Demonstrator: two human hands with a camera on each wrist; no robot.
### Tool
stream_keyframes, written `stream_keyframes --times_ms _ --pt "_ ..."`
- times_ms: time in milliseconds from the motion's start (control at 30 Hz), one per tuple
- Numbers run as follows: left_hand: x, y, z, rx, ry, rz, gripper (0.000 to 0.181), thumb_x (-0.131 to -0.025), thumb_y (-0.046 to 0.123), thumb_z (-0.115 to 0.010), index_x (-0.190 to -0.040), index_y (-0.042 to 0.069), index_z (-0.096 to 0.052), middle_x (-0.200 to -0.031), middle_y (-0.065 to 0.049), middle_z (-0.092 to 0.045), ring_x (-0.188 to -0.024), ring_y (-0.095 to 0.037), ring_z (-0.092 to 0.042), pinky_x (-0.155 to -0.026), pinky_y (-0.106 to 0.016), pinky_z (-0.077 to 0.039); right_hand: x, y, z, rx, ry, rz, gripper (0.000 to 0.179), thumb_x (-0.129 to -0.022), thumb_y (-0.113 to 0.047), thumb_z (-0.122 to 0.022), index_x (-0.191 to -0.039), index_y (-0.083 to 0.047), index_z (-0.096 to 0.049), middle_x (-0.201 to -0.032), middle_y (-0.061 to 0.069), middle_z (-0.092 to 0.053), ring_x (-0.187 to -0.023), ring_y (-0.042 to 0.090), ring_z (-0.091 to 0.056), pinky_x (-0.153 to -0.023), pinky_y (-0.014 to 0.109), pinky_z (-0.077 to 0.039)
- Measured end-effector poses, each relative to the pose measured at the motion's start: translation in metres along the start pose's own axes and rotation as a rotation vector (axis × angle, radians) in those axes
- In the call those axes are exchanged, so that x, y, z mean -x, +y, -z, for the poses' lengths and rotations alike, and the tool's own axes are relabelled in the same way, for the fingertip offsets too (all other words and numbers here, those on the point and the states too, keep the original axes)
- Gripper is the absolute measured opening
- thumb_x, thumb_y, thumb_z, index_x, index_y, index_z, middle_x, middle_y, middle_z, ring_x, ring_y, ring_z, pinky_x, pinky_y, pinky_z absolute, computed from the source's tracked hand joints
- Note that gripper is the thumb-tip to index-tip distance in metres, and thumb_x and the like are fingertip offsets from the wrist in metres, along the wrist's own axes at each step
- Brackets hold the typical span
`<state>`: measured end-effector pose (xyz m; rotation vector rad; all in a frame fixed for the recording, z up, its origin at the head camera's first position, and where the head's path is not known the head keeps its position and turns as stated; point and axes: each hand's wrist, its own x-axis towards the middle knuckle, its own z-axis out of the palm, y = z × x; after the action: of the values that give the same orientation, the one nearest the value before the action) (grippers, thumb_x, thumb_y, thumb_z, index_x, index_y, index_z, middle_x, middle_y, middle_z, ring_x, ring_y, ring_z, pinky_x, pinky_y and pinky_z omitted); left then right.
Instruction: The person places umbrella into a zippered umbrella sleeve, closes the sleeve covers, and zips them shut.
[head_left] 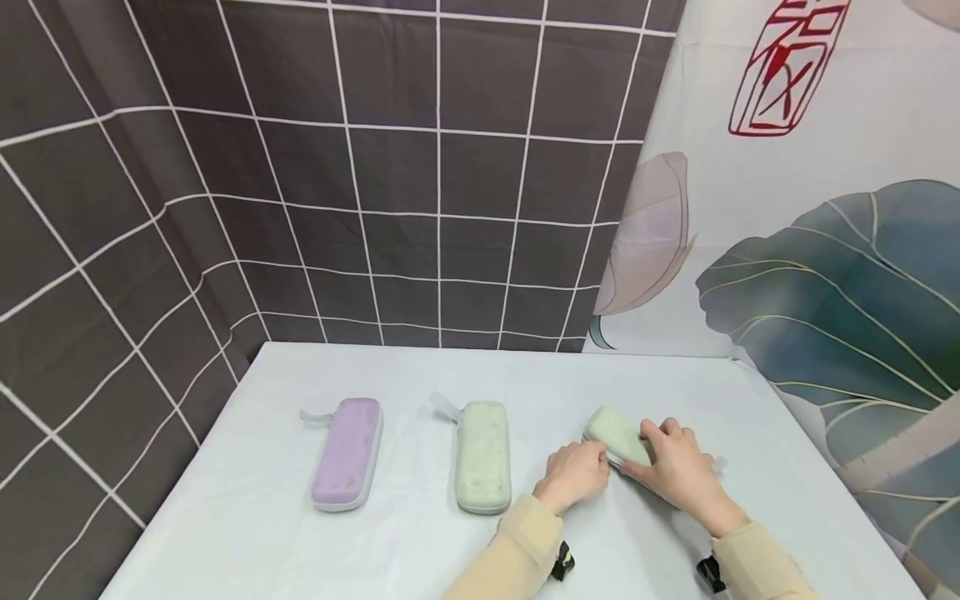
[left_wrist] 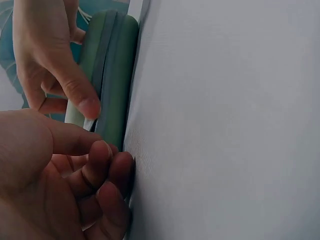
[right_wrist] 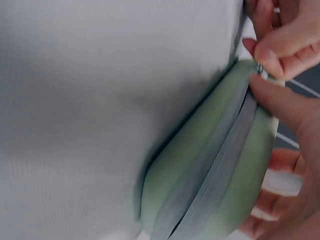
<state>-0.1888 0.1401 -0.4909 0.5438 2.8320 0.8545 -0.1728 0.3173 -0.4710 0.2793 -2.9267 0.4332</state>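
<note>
A pale green zip case [head_left: 617, 433] lies slanted at the right of the white table. My right hand [head_left: 678, 471] grips it, with thumb on the near side and fingers over the top and far side. At the case's left end, the fingers of my left hand [head_left: 576, 475] pinch the zip pull [right_wrist: 260, 68]. In the right wrist view a thin dark slit runs along the grey zip band [right_wrist: 220, 155]. The left wrist view shows the case [left_wrist: 122, 65] with the right thumb against its zip side. My left fingertips partly hide the zip's end.
Another pale green case [head_left: 483, 458] lies mid-table, and a purple case [head_left: 347, 454] lies to its left; each has a light strap at its far end. The white table [head_left: 247, 517] meets a dark grid curtain [head_left: 390, 167] behind and a leaf-printed cloth at right.
</note>
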Motion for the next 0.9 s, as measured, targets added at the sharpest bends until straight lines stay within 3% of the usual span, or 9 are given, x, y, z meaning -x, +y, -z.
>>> stream_keyframes --times_ms 167,267,333,600,900 --pt "0.0 0.0 -0.001 0.046 0.001 -0.011 0.033 -0.096 0.017 -0.056 -0.066 0.018 -0.043 -0.053 0.006 -0.036 -0.048 -0.01 -0.034 -0.05 -0.025 -0.03 0.008 0.02 0.012 -0.039 -0.105 0.144 0.064 -0.07 -0.033 -0.088 -0.119 -0.005 -0.06 -0.105 0.015 -0.054 -0.088 0.03 -0.053 -0.059 0.047 -0.046" --pt "0.0 -0.001 0.0 0.063 0.003 -0.016 0.033 -0.097 0.016 -0.055 -0.066 0.019 -0.044 -0.053 0.007 -0.037 -0.048 -0.009 -0.035 -0.05 -0.024 -0.03 0.016 0.03 0.018 -0.078 -0.157 0.165 0.076 -0.069 -0.03 -0.089 -0.132 -0.002 -0.056 -0.114 0.016 -0.054 -0.096 0.03 -0.053 -0.072 0.047 -0.047" --pt "0.0 -0.002 0.0 0.062 0.008 -0.014 0.034 -0.097 0.016 -0.055 -0.066 0.018 -0.043 -0.053 0.006 -0.038 -0.047 -0.01 -0.035 -0.049 -0.025 -0.03 0.017 0.032 0.02 -0.094 -0.178 0.158 0.079 -0.07 -0.03 -0.088 -0.136 -0.003 -0.054 -0.114 0.014 -0.055 -0.095 0.027 -0.052 -0.074 0.045 -0.046" --pt "-0.002 0.001 0.0 0.049 -0.02 -0.026 0.03 -0.099 0.02 -0.056 -0.07 0.02 -0.048 -0.056 0.006 -0.041 -0.049 -0.009 -0.037 -0.05 -0.024 -0.031 0.012 0.018 0.017 0.001 -0.179 0.161 0.083 -0.068 -0.031 -0.088 -0.134 0.004 -0.054 -0.086 0.009 -0.053 -0.07 0.015 -0.045 -0.062 0.036 -0.043" --pt "-0.002 0.004 -0.002 0.005 -0.04 -0.022 0.029 -0.099 0.022 -0.056 -0.07 0.021 -0.049 -0.058 0.007 -0.043 -0.05 -0.009 -0.038 -0.051 -0.024 -0.032 0.014 0.001 0.008 0.048 -0.096 0.112 0.083 -0.065 -0.029 -0.089 -0.13 0.01 -0.054 -0.081 0.016 -0.055 -0.067 0.022 -0.051 -0.059 0.04 -0.046"
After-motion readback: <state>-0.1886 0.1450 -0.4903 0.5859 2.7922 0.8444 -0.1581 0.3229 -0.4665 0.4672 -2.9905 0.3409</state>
